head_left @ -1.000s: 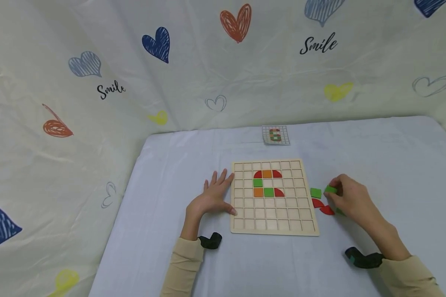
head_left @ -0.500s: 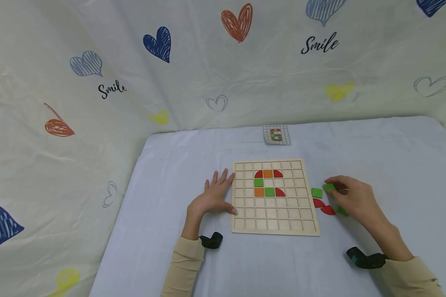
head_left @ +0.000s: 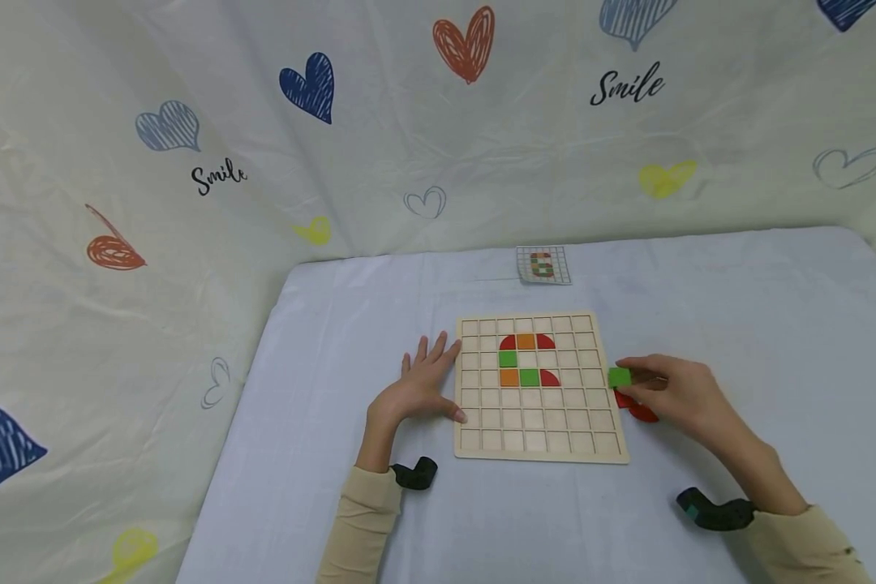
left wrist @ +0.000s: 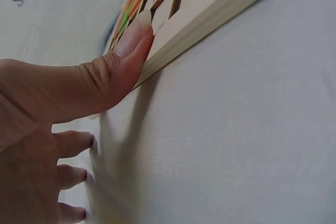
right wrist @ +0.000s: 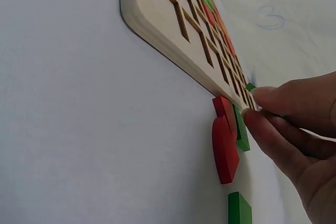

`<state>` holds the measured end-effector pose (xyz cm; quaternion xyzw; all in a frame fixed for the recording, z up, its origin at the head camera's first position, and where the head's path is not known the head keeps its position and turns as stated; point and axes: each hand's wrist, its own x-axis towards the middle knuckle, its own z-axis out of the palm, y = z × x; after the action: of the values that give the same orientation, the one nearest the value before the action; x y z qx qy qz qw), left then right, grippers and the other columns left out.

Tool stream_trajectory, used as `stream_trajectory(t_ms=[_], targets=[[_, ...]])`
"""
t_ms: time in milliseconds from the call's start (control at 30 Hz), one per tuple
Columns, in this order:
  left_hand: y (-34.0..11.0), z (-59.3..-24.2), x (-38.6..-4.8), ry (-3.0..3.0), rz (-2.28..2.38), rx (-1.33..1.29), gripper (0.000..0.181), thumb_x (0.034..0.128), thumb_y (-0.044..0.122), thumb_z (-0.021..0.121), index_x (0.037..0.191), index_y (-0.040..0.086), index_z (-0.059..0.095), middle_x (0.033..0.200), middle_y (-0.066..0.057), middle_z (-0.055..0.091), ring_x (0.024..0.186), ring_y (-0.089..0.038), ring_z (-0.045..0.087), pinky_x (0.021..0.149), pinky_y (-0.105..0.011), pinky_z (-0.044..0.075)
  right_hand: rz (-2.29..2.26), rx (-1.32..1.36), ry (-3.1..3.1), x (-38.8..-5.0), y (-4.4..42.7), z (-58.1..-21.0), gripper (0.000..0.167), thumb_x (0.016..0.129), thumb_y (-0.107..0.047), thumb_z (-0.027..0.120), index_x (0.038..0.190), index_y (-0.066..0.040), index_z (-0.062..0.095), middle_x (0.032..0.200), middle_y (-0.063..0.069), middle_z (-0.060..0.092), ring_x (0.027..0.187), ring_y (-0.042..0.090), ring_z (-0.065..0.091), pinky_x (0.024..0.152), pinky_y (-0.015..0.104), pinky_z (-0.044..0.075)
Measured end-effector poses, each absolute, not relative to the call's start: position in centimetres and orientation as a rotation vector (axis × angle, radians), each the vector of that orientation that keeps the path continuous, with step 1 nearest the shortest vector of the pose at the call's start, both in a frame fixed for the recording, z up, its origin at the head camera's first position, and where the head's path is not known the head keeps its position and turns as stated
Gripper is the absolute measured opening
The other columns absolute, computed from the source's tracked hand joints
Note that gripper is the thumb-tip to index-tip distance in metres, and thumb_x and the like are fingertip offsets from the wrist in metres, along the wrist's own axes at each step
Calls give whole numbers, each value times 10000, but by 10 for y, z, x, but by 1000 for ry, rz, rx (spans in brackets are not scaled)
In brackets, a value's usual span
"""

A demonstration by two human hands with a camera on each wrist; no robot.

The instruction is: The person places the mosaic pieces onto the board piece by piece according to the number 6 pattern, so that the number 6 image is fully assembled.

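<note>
R hand has come L vs. half a sec ago, bringing a flat green square tile w/ it: then it was out right of the loose pcs, now it's up at the R edge of the square light-wood grid board. R hand's thumb & fingertips pinch that tile, nearly closed together, rest of fingers bent behind. Means, I'd judge, pick-up is done but seating isn't; tile's not in any cell yet. From the head cam it covers the spot where another loose green square tile lies; R wrist cam shows that one by the board edge, next to two red quarter-round pcs, w/ a further green block nearer the cam. L hand hasn't shifted noticeably: fingers spread wide, nothing gripped, thumb on the board's L rim. Grid layout is same as before: red quarter-round, orange square, red quarter-round on top; one green square below; then orange, green, red. Small gridded pattern card is behind the board, also unmoved.
</note>
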<state>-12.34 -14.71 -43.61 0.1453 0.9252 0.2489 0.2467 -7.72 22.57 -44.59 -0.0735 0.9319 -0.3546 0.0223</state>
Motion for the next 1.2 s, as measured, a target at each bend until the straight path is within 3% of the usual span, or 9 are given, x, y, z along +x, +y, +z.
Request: stream_trajectory(t_ms=[133, 300, 700, 967, 1200], targets=[[-147, -436, -123, 2528, 679, 397, 1203, 732, 302, 940, 1664, 173, 190, 1742, -83, 4, 1594, -363, -121, 1259, -619, -52, -1110, -349, 2919, -78, 224, -447, 347, 805, -93, 867, 1123, 2, 764, 1004, 110, 752, 837, 217, 733, 694, 180, 548], [-147, -437, -123, 2528, 690, 397, 1207, 727, 299, 944, 1663, 171, 192, 1743, -84, 6, 1595, -360, -121, 1260, -617, -55, -1098, -493, 2927, -79, 218, -451, 334, 787, -133, 893, 1097, -60, 793, 959, -4, 720, 797, 94, 635, 667, 211, 505], [-147, -436, -123, 2522, 676, 388, 1210, 735, 313, 937, 1666, 194, 173, 1742, -59, -7, 1595, -342, -130, 1264, -602, -59, -1103, -589, 2842, -82, 195, -453, 297, 797, -124, 881, 1081, -89, 800, 967, 4, 687, 759, 127, 506, 603, 214, 422], [-146, -435, -124, 2522, 662, 380, 1215, 729, 313, 943, 1665, 181, 179, 1743, -72, 1, 1596, -349, -124, 1262, -613, -53, -1045, -691, 2845, -86, 179, -455, 282, 785, -150, 891, 1056, -127, 815, 983, -13, 701, 895, 174, 589, 729, 294, 509], [-146, -436, -124, 2520, 656, 389, 1215, 731, 318, 941, 1666, 183, 176, 1744, -73, -2, 1597, -346, -125, 1264, -609, -49, -1031, -727, 2855, -88, 171, -461, 278, 772, -104, 892, 1039, -87, 817, 946, -11, 686, 828, 137, 527, 665, 245, 454]])
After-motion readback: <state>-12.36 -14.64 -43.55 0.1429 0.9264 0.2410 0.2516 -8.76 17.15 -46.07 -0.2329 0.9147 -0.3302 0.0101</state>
